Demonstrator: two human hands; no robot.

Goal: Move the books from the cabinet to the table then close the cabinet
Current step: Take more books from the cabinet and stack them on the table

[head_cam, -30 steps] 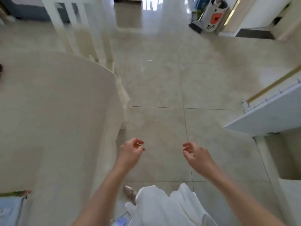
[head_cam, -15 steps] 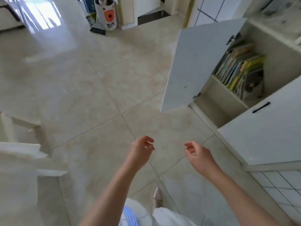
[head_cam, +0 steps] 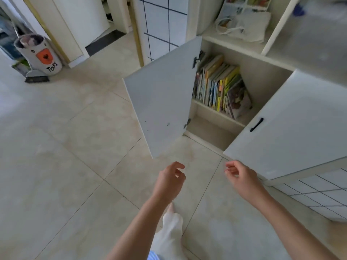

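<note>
Head view nearer cabinet (head_cam: 244,59), books (head_cam: 219,85) perhaps untouched

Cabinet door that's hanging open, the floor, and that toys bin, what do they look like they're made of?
Open cabinet door: probably painted or laminated board, flat matte white with a few dark specks. Floor: glossy beige tile, thin grout lines and window glare. Toys bin: seemingly soft fabric or felt, with a printed face; blur leaves it uncertain.
</note>
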